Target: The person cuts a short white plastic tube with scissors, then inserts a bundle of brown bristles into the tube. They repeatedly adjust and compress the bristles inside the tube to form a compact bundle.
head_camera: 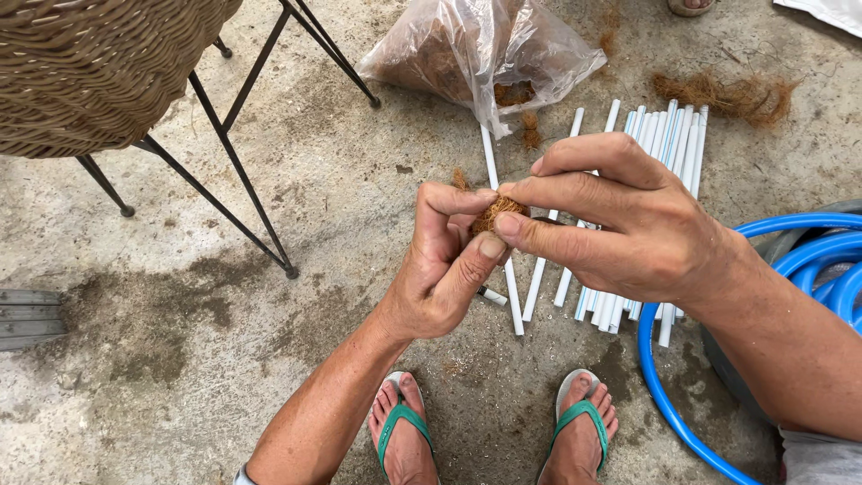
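Looking down from head cam: both hands pinch small wad of brown coconut fibre (496, 214) above concrete floor (180, 359). Left hand (444, 269) curls round it from below, thumb up; right hand (620, 224) comes in from side, fingertips (508, 224) closed on it. I reckon fibre light, springy, sheds easily, so grip by middle. White tubes (660, 144), fibre bag (476, 45), blue hose (808, 242) just beyond.

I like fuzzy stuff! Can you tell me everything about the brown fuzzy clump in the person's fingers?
The brown fibre clump is a small, wiry tuft, looking like dry coconut husk. It is pinched between the left hand and the right hand, held above the concrete floor. Fingers hide most of it; a few strands stick out.
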